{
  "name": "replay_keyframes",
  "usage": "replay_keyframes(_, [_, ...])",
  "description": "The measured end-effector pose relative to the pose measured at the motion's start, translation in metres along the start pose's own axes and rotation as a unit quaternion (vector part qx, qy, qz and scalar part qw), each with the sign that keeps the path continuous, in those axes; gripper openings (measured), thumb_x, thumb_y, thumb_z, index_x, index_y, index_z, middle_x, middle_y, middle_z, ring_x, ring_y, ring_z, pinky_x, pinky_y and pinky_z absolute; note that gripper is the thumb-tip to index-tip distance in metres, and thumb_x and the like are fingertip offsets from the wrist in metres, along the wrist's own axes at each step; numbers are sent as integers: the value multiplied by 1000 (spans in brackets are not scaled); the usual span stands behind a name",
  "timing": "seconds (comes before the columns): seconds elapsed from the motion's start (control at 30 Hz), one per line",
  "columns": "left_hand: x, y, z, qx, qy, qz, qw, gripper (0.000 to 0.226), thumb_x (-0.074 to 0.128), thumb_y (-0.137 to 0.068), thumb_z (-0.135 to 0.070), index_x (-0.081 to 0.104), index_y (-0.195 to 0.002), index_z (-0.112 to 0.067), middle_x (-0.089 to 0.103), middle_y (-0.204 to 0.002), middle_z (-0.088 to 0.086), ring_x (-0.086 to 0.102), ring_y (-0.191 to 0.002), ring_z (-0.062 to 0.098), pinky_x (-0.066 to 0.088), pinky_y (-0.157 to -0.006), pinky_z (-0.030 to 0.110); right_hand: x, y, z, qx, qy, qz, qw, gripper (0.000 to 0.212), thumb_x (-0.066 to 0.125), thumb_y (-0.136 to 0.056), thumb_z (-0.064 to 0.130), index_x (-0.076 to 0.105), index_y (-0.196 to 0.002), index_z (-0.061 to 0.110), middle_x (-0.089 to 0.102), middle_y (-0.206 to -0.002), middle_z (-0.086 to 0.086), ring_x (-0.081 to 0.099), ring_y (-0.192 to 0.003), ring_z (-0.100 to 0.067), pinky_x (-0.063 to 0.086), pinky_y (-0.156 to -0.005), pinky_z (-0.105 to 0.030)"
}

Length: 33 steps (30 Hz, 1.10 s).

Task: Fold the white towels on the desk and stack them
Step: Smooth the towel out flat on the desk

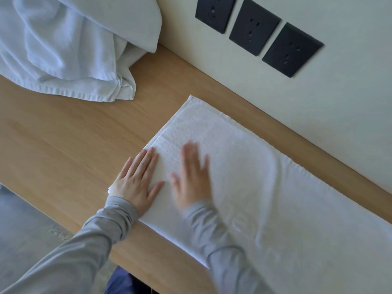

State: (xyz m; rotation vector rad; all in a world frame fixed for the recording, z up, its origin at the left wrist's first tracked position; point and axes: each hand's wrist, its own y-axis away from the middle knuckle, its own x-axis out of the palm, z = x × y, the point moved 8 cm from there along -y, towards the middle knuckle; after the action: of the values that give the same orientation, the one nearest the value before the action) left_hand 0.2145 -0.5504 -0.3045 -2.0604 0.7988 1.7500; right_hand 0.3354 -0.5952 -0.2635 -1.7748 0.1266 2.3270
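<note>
My left hand (136,181) lies flat with its fingers straight and spread on the long white terry towel (244,166), which stretches along the wall-side edge of the light wooden desk (63,145). My right hand (192,177), blurred, lies open and flat on the towel too. A crumpled heap of white cloth (63,49) sits at the desk's far left end.

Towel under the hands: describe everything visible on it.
White terry towel, stitched hem along its left end, an upper layer folded over it. It lies flat on the wooden desk, running out of frame at right. The left hand and the blurred right hand press flat on its left end.
</note>
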Motion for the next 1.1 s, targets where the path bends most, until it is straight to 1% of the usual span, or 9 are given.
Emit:
replay_keyframes(0.13, [2, 1, -1, 5, -10, 5, 1000, 71, 3, -91, -53, 16, -147, -11, 15, -156, 3, 15, -144, 19, 17, -116, 41, 38, 55, 50, -65, 43, 71, 994, 59, 22, -97, 44, 26, -145, 9, 27, -153, -6, 18, -143, -20, 20, -115, -49])
replay_keyframes(0.33, [1, 1, 0, 2, 3, 1, 1000, 73, 12, -90, -57, 13, -149, -14, 12, -157, 0, 9, -144, 15, 11, -118, 41, 13, 71, -95, -43, 105, 106, 988, 61, 30, -91, 40, 29, -145, 10, 26, -153, -5, 24, -141, -23, 21, -114, -47])
replay_keyframes(0.5, [0, 1, 0, 7, 4, 0, 1000, 74, 11, -91, -59, 16, -148, -12, 16, -156, 1, 14, -144, 16, 15, -117, 42, -32, 70, -255, 132, 119, 89, 980, 63, 15, -91, 42, 13, -147, 15, 4, -154, 5, 8, -143, -13, 8, -117, -40])
replay_keyframes(0.63, [1, 2, -1, -1, -9, -2, 1000, 83, -3, -87, -66, 10, -148, -12, 12, -156, -1, 10, -144, 13, 10, -118, 39, -51, 85, -339, 316, 102, 89, 939, 56, 16, -99, 40, 6, -149, 16, 1, -158, 2, -2, -145, -10, 3, -118, -39])
replay_keyframes(0.7, [1, 1, -2, -6, -15, 3, 1000, 87, -12, -82, -69, 2, -148, -14, 4, -157, -3, 2, -144, 10, -2, -118, 35, -56, 81, -337, 342, 98, 90, 930, 58, 17, -99, 38, 4, -149, 12, 0, -158, -2, -5, -145, -14, 1, -118, -40])
replay_keyframes(0.77, [-2, 1, -11, -12, -8, -5, 1000, 88, -12, -83, -67, 6, -148, -11, 6, -157, 0, 2, -144, 12, -7, -117, 33, -62, 71, -305, 311, 84, 42, 946, 57, 22, -100, 33, 6, -148, 8, 2, -158, -7, -2, -145, -19, 0, -118, -41])
replay_keyframes(0.87, [-10, 4, -57, 16, 11, -37, 999, 76, 4, -93, -55, 27, -145, -4, 22, -154, 10, 18, -142, 23, 10, -117, 41, -58, 64, -208, 181, 55, -5, 982, 55, 21, -98, 29, 12, -147, 6, 6, -156, -8, 3, -145, -21, -1, -117, -40])
replay_keyframes(0.97, [1, 11, -123, 82, 41, -28, 995, 63, 18, -96, -42, 36, -141, -1, 30, -150, 14, 28, -138, 30, 17, -114, 42, -26, 86, -115, 90, 28, 25, 995, 56, 25, -93, 26, 27, -144, 4, 22, -153, -10, 17, -142, -25, 12, -116, -44])
replay_keyframes(1.1, [21, 17, -164, 114, 25, -13, 993, 59, 21, -96, -36, 42, -138, -1, 36, -147, 15, 35, -135, 32, 17, -112, 42, -2, 131, -91, 103, 56, 52, 992, 53, 31, -91, 29, 45, -136, 4, 39, -146, -9, 33, -137, -24, 24, -106, -45])
